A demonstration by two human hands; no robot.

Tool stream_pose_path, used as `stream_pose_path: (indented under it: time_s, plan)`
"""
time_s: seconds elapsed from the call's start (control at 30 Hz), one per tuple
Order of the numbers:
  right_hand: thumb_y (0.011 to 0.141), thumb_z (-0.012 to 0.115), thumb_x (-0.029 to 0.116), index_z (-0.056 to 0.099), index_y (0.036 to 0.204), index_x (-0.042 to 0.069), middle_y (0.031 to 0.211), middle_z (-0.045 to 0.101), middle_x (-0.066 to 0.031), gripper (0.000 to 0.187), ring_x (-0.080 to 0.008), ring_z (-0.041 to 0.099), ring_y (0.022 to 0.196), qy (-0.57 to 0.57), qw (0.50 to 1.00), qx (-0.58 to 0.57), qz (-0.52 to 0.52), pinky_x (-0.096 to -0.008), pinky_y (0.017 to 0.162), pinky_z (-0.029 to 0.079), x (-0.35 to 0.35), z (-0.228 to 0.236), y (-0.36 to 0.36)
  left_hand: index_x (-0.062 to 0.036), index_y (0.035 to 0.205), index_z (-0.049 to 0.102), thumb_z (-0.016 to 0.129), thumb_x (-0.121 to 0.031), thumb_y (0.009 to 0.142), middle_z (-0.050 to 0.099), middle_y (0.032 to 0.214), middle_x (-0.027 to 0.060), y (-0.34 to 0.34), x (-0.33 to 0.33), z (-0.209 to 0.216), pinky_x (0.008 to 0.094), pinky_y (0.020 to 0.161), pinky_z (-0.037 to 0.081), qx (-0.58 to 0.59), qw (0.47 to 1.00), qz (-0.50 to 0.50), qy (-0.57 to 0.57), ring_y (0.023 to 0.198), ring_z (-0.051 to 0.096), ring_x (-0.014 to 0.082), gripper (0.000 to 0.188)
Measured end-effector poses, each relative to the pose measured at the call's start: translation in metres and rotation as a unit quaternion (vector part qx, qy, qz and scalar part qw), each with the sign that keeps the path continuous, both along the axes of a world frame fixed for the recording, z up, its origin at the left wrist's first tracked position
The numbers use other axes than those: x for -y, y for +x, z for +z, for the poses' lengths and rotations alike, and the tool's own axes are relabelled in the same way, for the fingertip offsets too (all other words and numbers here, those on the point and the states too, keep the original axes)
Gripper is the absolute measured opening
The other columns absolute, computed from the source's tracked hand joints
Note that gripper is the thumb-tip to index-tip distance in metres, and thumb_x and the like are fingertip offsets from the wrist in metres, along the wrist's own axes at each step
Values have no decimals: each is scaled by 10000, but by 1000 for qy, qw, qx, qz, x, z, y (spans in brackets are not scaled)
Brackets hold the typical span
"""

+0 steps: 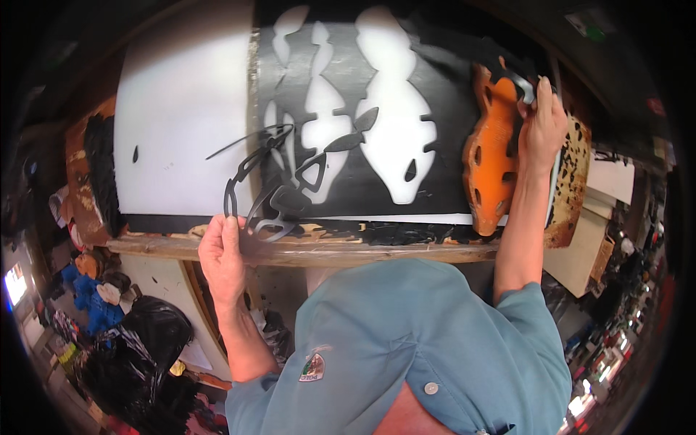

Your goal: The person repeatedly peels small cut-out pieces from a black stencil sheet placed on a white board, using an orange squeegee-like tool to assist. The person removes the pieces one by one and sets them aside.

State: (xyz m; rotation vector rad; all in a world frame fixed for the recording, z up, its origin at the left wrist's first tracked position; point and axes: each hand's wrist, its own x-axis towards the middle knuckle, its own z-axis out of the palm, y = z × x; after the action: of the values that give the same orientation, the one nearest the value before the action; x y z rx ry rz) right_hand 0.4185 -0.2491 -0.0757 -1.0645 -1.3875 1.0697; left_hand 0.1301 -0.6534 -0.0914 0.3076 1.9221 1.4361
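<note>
My left hand (221, 254) pinches a bunch of thin black cut-out scraps (313, 172), which dangle in loops over the front of a black sheet (446, 80). Shapes have been cut from this sheet, and white surface shows through the long, wavy-edged holes. An orange, long-bodied cutting die or template (491, 156) with several dark slots lies on the sheet's right part. My right hand (542, 123) is just beside its upper end, fingers closed near a shiny grey curved piece (523, 88); what exactly they grip is unclear.
A white board (185, 116) covers the left of the worktable. Along the front runs a wooden edge (312, 251) with black scraps behind it. A worn, spotted board (570, 181) stands at the right. Black sheet waste (138, 355) is heaped low on the left.
</note>
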Motion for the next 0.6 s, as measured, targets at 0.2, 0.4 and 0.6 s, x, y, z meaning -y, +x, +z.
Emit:
stream_pose_path:
  time_s: [0.2,0.4,0.6]
  plan:
    - [868,833,115,771,1127,-7,943,691,-130,293,-296,647,875,279,801,333,412,-416,774,530,99,-9,-43,53,1117,738,619,-208,1129,741,971,46,-57,-7,39,241,830,514,-115,992,-54,-10,910,665,97,287]
    - [814,854,60,769,1099,-30,1047,732,-171,311,-353,663,996,273,859,286,327,-436,890,537,119,-22,-62,17,1138,771,632,-231,1110,773,922,-9,-172,-44,118,204,757,482,-374,922,-99,-14,821,620,49,285]
    - [851,791,-12,758,1058,-47,1010,719,-164,212,-339,650,988,249,860,311,319,-421,897,525,119,-27,-59,15,1262,756,663,-209,1110,794,1046,70,-268,-22,158,272,897,595,-320,938,16,135,995,742,118,286]
